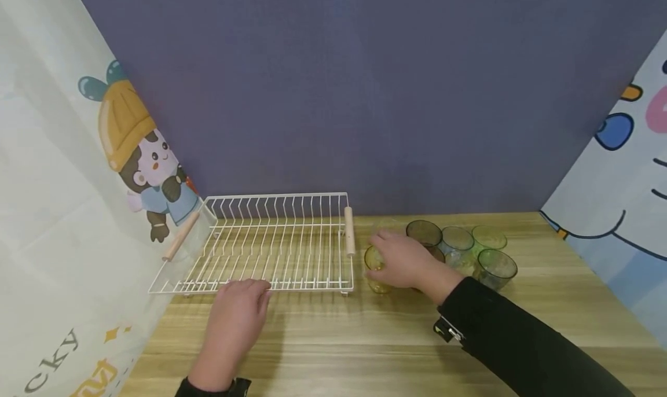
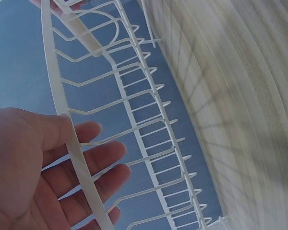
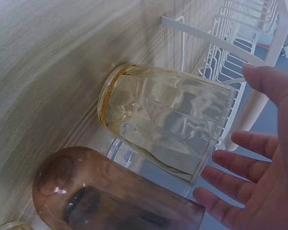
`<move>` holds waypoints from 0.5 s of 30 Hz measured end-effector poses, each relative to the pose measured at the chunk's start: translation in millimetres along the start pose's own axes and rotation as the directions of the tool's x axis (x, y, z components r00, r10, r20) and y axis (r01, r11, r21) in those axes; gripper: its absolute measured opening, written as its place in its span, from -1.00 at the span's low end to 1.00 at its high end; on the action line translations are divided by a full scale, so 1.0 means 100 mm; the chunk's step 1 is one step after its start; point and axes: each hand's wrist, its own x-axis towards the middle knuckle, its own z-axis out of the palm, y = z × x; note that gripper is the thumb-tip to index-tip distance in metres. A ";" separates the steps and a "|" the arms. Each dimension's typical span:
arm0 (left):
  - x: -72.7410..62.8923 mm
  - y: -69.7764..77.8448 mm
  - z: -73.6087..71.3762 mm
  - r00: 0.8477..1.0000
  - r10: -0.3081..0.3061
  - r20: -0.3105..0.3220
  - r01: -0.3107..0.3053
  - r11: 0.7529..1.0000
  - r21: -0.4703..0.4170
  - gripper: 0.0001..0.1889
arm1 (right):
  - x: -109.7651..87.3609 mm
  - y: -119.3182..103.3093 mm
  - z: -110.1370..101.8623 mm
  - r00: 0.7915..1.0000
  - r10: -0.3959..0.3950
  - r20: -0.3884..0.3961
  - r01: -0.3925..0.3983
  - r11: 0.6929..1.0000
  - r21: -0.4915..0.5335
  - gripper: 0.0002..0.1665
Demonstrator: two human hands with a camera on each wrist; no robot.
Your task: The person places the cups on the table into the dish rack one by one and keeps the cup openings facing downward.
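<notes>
My left hand (image 1: 237,316) holds the front rail of the white wire dish rack (image 1: 276,195), thumb on the near side and fingers passing beyond it, as the left wrist view shows. To the right of the rack stands a yellow glass (image 1: 378,285), upright on the table. Over its top reaches my right hand (image 1: 403,262). In the right wrist view the thumb and fingers are spread near the rim of that glass, with none curled round it. Beside it is a brown glass (image 3: 120,187), and a clear glass (image 1: 389,224) stands behind, partly hidden by the hand.
More glasses stand close together on the right: a dark one (image 1: 423,233), a bluish one (image 1: 457,238), a green one (image 1: 488,236) and a grey one (image 1: 496,268). The rack has wooden handles (image 1: 349,232) at both ends. A dark blue panel (image 1: 312,96) rises behind the table (image 1: 354,350).
</notes>
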 end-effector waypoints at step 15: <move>-0.01 0.01 -0.01 1.000 -0.021 -0.004 0.021 1.000 -0.010 -0.88 | 0.05 -0.02 0.01 0.999 0.015 0.030 -0.015 1.000 -0.004 -0.07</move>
